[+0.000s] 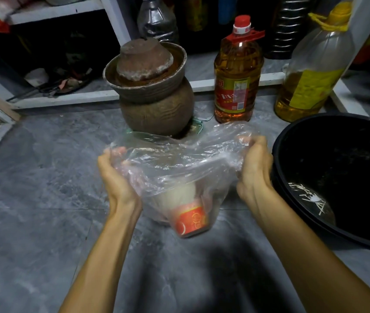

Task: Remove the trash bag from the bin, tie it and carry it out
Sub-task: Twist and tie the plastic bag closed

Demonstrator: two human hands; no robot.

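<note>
Two hands hold one clear, crinkled plastic trash bag (179, 163) above the grey marbled tile floor (32, 199), outside the bin and just left of it. The left hand (114, 170) has its fingers curled around the bag's left edge, and the right hand (255, 168) grips the right edge in the same way, so the bag's mouth is stretched between them. One red-and-white paper cup (190, 220) lies in the sagging bottom of the bag, with a pale shape beside it that is too blurred to tell.

One round black plastic bin (280, 141) stands on the floor at the right, with a few white scraps on its bottom. Beyond the bag stands one brown clay jar (157, 109), capped by an upturned bowl. Right of it are two plastic bottles of oil: a red-capped bottle (236, 82) and a larger yellow-capped bottle (310, 71). One clear plastic bottle (157, 21) stands behind the jar, by the white shelf frame (66, 99).
</note>
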